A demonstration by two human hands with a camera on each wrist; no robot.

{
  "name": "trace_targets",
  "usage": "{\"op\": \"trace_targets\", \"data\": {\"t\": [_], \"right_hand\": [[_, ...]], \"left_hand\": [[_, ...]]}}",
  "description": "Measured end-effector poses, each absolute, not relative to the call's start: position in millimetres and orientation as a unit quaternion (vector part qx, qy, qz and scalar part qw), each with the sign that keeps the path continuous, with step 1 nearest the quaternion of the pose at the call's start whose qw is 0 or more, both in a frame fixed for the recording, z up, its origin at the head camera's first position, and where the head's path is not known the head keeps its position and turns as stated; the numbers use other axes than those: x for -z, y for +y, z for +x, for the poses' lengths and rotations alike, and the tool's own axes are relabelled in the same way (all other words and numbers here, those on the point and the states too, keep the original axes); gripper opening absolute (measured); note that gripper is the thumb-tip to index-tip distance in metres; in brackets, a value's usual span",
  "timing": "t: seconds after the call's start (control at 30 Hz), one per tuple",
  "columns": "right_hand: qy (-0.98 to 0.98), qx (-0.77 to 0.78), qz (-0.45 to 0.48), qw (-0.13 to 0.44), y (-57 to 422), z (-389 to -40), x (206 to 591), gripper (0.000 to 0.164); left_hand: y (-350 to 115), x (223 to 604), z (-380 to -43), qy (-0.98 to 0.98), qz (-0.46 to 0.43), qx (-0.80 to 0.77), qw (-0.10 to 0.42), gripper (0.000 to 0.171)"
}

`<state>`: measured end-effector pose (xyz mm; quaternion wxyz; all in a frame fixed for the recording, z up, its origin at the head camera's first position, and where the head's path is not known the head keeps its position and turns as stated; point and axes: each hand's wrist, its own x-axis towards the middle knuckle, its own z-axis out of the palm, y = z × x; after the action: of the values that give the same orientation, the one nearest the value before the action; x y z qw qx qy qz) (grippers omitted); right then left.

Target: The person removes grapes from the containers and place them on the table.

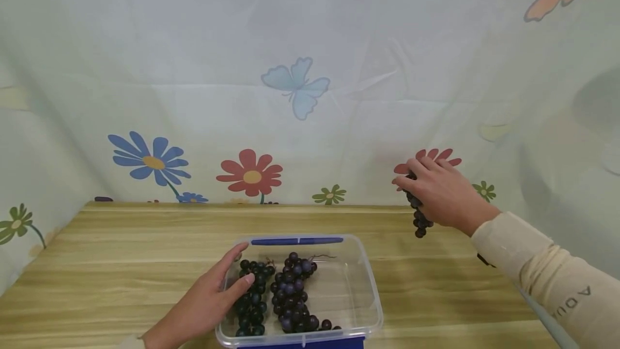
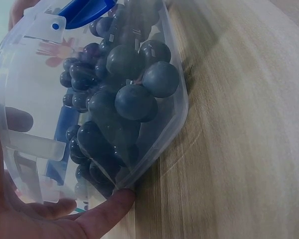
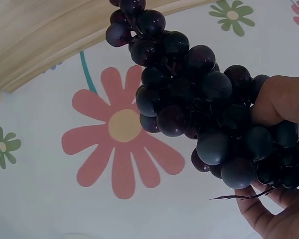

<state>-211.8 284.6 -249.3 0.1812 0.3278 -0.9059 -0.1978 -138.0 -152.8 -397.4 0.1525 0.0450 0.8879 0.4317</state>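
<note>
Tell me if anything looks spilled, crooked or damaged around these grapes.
Nothing stands out. The plastic box sits flat on the table, two grape bunches lie inside it, and the right hand grips a third bunch in the air. I see nothing spilled or broken.

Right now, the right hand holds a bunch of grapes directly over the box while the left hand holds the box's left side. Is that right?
Not quite: the right hand holds the grapes off to the right of the box, not over it; the head view shows this. The left hand does hold the box's left side.
</note>
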Motion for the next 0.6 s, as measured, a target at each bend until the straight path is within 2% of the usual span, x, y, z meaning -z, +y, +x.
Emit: {"op": "trace_targets", "data": {"t": [0.1,0.3,0.4,0.6], "right_hand": [[-0.91,0.199,0.322,0.172,288.2,-213.1,249.7,0.056],[-0.907,0.203,0.323,0.177,295.3,-216.4,250.5,0.042],[-0.904,0.208,0.327,0.182,298.4,-218.7,250.3,0.04],[-0.91,0.207,0.311,0.177,305.5,-220.9,250.7,0.045]], "left_hand": [[-152.4,397.2,-137.9,0.886,0.043,-0.434,0.155,0.077],[-151.8,396.4,-137.7,0.885,0.043,-0.436,0.157,0.078],[-152.3,396.2,-137.0,0.886,0.045,-0.435,0.155,0.078],[-153.3,396.7,-136.0,0.889,0.049,-0.43,0.149,0.077]]}}
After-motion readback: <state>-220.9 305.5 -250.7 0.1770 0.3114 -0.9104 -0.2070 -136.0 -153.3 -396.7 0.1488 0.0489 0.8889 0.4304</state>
